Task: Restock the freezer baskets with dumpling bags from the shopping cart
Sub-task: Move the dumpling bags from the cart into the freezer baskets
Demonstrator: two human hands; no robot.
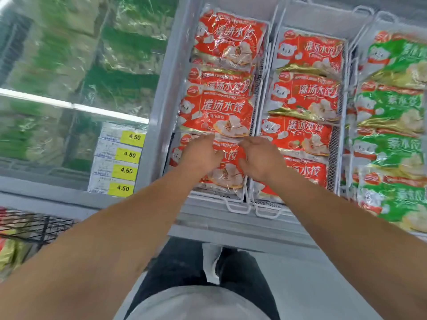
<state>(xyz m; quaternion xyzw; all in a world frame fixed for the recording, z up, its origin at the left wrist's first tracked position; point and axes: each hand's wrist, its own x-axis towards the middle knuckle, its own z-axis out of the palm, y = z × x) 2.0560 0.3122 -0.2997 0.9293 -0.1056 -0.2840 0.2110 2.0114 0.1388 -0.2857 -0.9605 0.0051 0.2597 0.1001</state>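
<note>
A red dumpling bag [227,167] lies at the near end of the left white wire basket [233,205] in the open freezer. My left hand [201,153] and my right hand [260,155] both rest on top of this bag, fingers spread and pressing flat on it. Further back in the same basket lie more red bags [219,112], overlapping one another. The middle basket [268,211] holds several red bags [302,95]. The right basket holds green dumpling bags [390,107].
A black wire shopping cart [30,225] with bags inside shows at the lower left. A shut glass freezer lid [69,65] covers green packs on the left. Yellow 4.50 price tags [126,162] sit beside the left basket. The freezer's grey front rim [231,229] runs below the baskets.
</note>
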